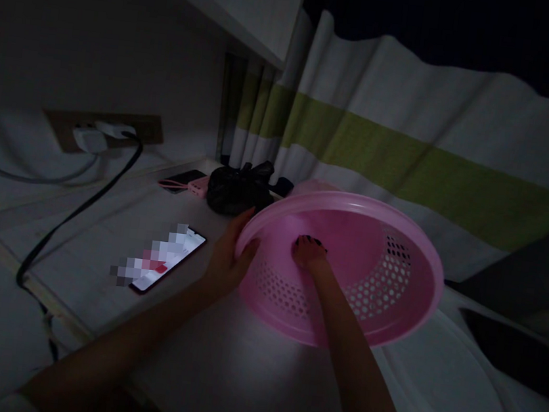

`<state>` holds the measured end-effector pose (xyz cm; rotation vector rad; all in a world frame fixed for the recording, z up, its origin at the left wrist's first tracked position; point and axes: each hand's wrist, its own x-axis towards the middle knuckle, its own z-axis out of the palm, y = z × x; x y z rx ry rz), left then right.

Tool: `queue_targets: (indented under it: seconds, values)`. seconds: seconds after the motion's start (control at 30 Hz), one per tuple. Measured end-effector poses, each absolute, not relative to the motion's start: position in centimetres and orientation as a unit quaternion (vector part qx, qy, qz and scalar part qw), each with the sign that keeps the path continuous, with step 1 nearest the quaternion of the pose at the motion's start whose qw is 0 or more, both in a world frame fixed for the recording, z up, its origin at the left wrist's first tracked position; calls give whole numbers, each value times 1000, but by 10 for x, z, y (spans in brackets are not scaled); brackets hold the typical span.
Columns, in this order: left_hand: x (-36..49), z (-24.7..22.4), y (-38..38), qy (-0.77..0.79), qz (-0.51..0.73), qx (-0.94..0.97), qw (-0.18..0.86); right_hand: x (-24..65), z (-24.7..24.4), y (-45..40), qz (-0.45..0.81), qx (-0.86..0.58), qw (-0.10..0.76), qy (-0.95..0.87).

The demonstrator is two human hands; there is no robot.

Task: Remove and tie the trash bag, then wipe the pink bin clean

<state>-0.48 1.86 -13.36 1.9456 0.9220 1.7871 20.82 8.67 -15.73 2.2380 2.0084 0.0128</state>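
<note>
Left fingers (249,255): basket (349,202) rim | right fingers (306,243): dark item (320,243), room to rim

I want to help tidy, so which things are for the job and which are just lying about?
For the job:
round pink plastic basket with holes;
small black item inside, too covered to name.

Apparently just lying about:
lit rectangular smartphone;
knotted black plastic bag;
pink boxy gadget with looped strap.

A striped curtain (411,135) hangs beside a wall (136,64) and white overhead cabinet (242,4) in dim light.
</note>
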Motion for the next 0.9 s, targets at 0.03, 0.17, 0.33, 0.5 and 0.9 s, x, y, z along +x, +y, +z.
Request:
queue_targets:
  seconds: [0.03,0.17,0.33,0.5,0.9]
  values:
    - [-5,-136,19,319,628,690,164,207,-156,86,6,742,69,666]
    - [-6,-142,21,310,616,705,165,202,-154,78,12,742,76,666]
    - [-5,-143,20,317,613,708,151,194,-154,60,22,730,84,678]
    - [-4,-144,19,323,615,705,146,188,-155,34,32,708,97,699]
    - [-5,-147,23,302,620,701,181,178,-150,2,11,670,121,733]
